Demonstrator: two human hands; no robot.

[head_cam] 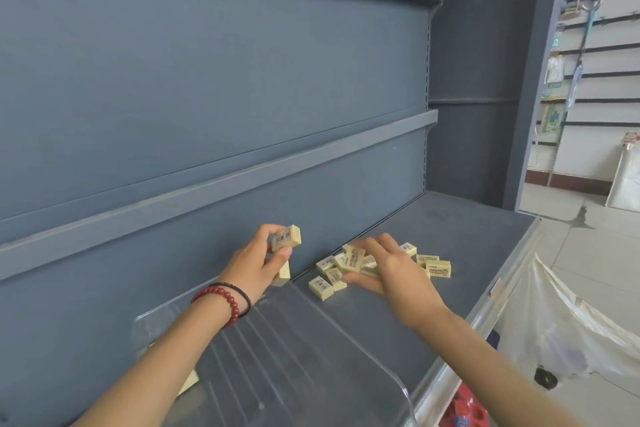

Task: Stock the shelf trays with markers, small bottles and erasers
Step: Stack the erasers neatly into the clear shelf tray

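A heap of small cream block erasers [321,286] in printed wrappers lies at the back edge of the matte grey metal shelf [467,243]. The right hand [391,274] curls round a few of them. The left hand [256,265], with a red beaded bracelet [221,298] at the wrist, pinches one barcode-labelled eraser [286,238]. A ribbed clear plastic tray [311,340] sits just left of the heap, with bare shelf to the right. A crinkled translucent bag [571,322] shows beyond the front edge.

Loose heap of small cream erasers [322,284] with barcode wrappers, at the back edge of the grey shelf [467,246], raised eraser [286,238] pinched in the left hand [256,267], clear ribbed tray [294,357] just beside the heap.
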